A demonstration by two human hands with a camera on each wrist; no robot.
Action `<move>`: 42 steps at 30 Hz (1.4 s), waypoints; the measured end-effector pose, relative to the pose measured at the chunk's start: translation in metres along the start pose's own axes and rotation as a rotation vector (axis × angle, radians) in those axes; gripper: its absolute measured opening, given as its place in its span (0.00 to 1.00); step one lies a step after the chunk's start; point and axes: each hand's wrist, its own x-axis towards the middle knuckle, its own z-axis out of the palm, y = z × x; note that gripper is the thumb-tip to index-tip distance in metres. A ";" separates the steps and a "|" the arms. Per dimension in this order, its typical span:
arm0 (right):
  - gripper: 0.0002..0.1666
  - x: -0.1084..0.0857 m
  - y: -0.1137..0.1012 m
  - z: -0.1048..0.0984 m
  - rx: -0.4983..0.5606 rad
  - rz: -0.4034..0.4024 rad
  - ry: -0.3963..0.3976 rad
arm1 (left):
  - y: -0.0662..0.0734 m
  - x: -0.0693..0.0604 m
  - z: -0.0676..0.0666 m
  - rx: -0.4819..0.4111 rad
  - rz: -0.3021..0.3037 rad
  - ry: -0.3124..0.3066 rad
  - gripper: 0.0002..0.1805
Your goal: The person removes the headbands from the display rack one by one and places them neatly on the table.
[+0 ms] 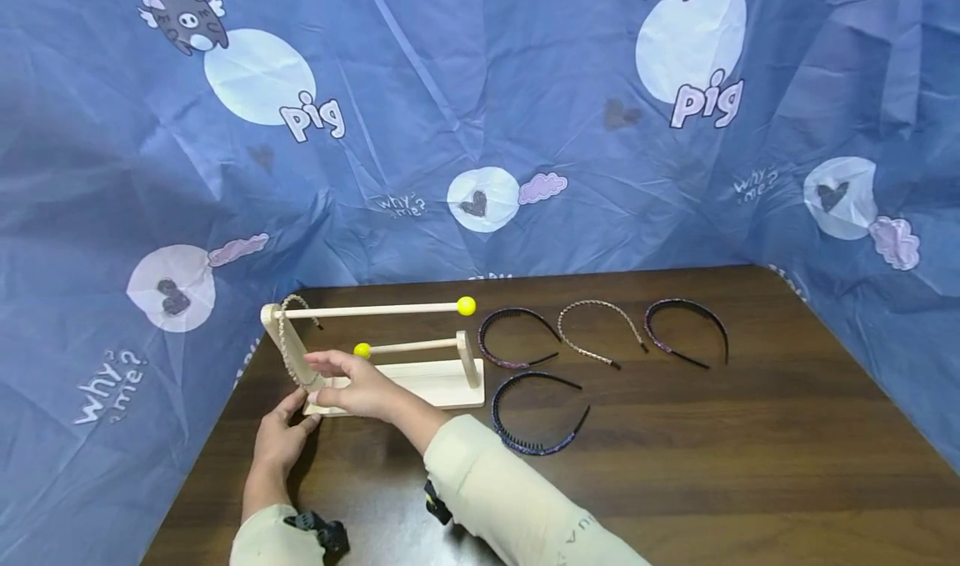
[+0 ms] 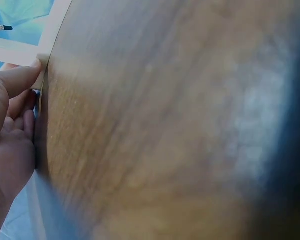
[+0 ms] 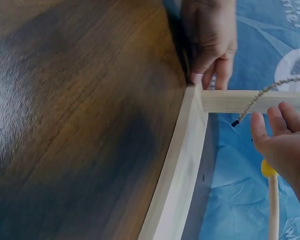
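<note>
A wooden headband stand (image 1: 431,383) with two rods tipped by yellow balls is at the left of the table. From its upper rod, close against the tall upright, hangs a beige braided headband (image 1: 283,333). My left hand (image 1: 279,445) pinches the near left corner of the stand's base; in the left wrist view its thumb (image 2: 25,77) lies against the wood. My right hand (image 1: 363,389) is beside the tall upright, near the hanging headband's lower end. In the right wrist view, the right hand's fingers (image 3: 277,120) are extended and grip nothing.
Right of the stand lie a dark headband with comb teeth (image 1: 483,341), a beige braided headband (image 1: 592,303), another dark headband (image 1: 686,303) and a blue glittery toothed headband (image 1: 495,408). A blue printed cloth (image 1: 420,132) hangs behind the brown table (image 1: 712,449).
</note>
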 end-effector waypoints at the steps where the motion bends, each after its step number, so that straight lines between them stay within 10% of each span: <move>1: 0.33 0.001 -0.001 0.002 -0.003 -0.002 -0.011 | 0.000 0.000 -0.001 0.000 0.000 0.000 0.30; 14: 0.22 0.002 -0.004 0.007 -0.207 -0.063 0.044 | -0.001 0.001 0.003 0.025 0.031 0.029 0.29; 24: 0.08 0.002 0.001 -0.005 -0.093 -0.117 0.237 | -0.002 0.003 0.006 -0.009 0.039 0.043 0.29; 34: 0.02 -0.008 -0.043 -0.019 0.053 -0.236 0.310 | -0.002 0.004 0.004 0.012 0.009 0.048 0.29; 42: 0.06 0.000 -0.018 -0.024 0.038 -0.206 0.291 | -0.002 0.002 0.004 0.006 0.019 0.043 0.29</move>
